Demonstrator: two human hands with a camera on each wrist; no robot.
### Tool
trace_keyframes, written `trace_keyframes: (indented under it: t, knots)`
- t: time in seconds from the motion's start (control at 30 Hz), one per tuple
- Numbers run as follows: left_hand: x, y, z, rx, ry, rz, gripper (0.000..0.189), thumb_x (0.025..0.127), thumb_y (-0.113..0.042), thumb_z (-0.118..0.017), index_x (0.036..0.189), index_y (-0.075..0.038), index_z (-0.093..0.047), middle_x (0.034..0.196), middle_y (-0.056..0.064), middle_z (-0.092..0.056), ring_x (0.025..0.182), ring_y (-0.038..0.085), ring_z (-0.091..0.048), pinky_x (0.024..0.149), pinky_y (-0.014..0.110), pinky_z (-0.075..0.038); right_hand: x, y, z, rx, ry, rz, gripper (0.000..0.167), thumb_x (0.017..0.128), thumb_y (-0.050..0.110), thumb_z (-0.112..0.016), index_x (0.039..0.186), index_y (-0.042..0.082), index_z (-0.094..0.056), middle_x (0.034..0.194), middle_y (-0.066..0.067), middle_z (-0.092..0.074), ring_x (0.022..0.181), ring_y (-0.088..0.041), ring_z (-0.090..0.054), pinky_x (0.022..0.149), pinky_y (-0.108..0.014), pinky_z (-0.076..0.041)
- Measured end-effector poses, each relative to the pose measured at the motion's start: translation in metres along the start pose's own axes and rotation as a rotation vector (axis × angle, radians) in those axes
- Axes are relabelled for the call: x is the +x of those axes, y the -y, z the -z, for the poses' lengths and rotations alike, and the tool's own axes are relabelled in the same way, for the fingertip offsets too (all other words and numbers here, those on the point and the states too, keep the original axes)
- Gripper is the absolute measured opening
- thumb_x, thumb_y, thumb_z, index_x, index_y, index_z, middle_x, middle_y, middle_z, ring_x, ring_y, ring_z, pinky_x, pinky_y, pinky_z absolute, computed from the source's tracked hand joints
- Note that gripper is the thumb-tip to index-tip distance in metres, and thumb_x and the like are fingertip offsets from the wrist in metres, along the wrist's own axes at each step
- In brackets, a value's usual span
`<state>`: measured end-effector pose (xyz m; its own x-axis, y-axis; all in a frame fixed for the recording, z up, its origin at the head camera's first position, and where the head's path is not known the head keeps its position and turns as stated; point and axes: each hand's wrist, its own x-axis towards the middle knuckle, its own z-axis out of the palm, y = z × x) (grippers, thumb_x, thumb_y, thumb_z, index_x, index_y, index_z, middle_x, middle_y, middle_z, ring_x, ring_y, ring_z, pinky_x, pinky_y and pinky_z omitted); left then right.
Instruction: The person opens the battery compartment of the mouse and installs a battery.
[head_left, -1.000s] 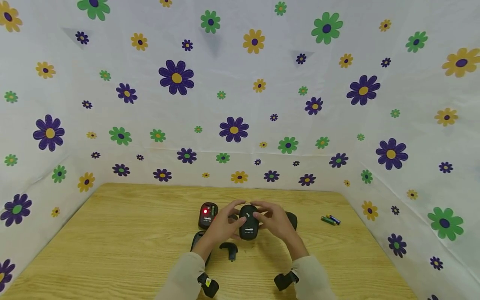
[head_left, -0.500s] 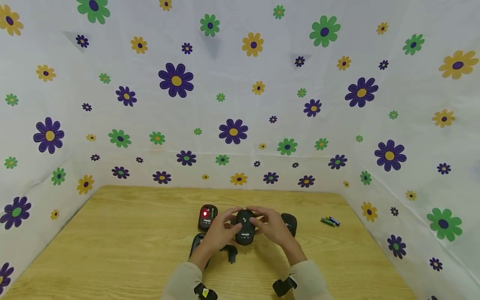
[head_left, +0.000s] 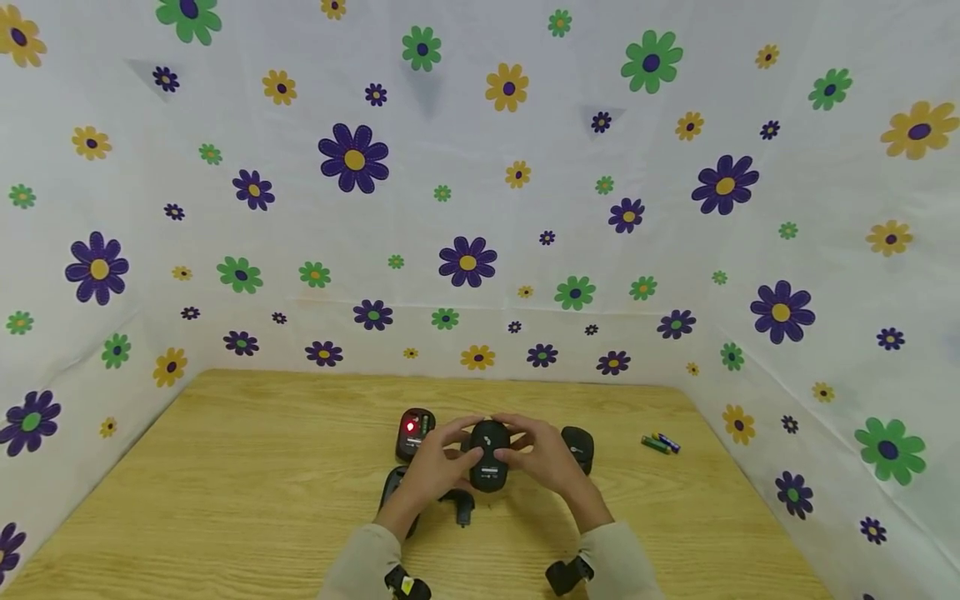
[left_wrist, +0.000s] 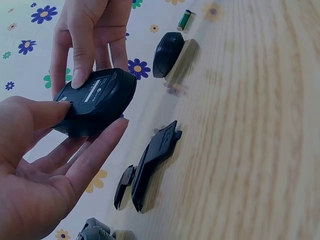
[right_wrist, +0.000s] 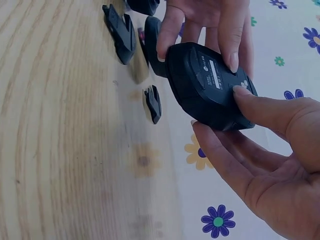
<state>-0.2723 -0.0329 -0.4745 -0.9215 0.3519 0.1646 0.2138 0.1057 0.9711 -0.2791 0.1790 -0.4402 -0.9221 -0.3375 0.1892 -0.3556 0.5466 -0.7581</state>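
Both hands hold a black computer mouse [head_left: 489, 473], its underside with a white label facing up toward me. My left hand [head_left: 437, 467] grips its left side, thumb on the underside and fingers beneath. From the other side my right hand [head_left: 549, 457] grips it the same way, its thumb near the left one. In the left wrist view the mouse [left_wrist: 102, 100] is above the table, between thumbs and fingers. The right wrist view shows the label on the mouse [right_wrist: 207, 82] and both thumbs pressing the underside; its top is turned away.
Left of the hands lies an upturned mouse [head_left: 411, 450] with a red light and a battery inside. A black shell-like piece [head_left: 392, 483] is partly behind the left wrist, near a small curved black part [head_left: 463, 508]. Rightward are another black mouse-shaped piece [head_left: 577, 448] and two batteries [head_left: 657, 445].
The hands and mouse have come slightly nearer to me and left. The right thumb has shifted lower on the mouse's underside.
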Motion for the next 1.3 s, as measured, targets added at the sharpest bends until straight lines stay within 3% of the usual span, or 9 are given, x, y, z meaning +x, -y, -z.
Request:
trace_keyframes:
  t: [0.5,0.87,1.3]
  knots:
    - [0.0003,-0.0068,-0.0016,0.003,-0.018,-0.006,0.052,0.103,-0.010,-0.064,0.153,-0.012,-0.049,0.135,0.028,-0.059,0.094,0.035,-0.075,0.063,0.048,-0.067,0.0010,-0.0010,-0.0022,-0.038,-0.024,0.067,0.048,0.092,0.007,-0.077,0.139,0.009,-0.065,0.125,-0.020,-0.072,0.092,-0.026,-0.071,0.070,-0.027,-0.064]
    - [0.0014,-0.0020,0.0000,0.042,-0.024,0.003,0.050,0.102,-0.014,-0.066,0.151,-0.016,-0.053,0.137,0.027,-0.059,0.094,0.025,-0.075,0.064,0.041,-0.068,0.0014,-0.0014,-0.0042,-0.044,-0.028,0.096,0.050,0.092,0.009,-0.076,0.140,0.011,-0.064,0.128,-0.017,-0.071,0.095,-0.026,-0.071,0.075,-0.019,-0.060]
    - [-0.0028,-0.0040,-0.0006,0.011,-0.022,-0.015,0.051,0.102,-0.011,-0.065,0.151,-0.011,-0.051,0.134,0.028,-0.060,0.095,0.034,-0.075,0.062,0.047,-0.067,0.0001,0.0001,-0.0033,-0.052,-0.014,0.108,0.045,0.094,0.007,-0.074,0.138,0.008,-0.065,0.119,-0.020,-0.074,0.087,-0.022,-0.071,0.069,-0.019,-0.059]
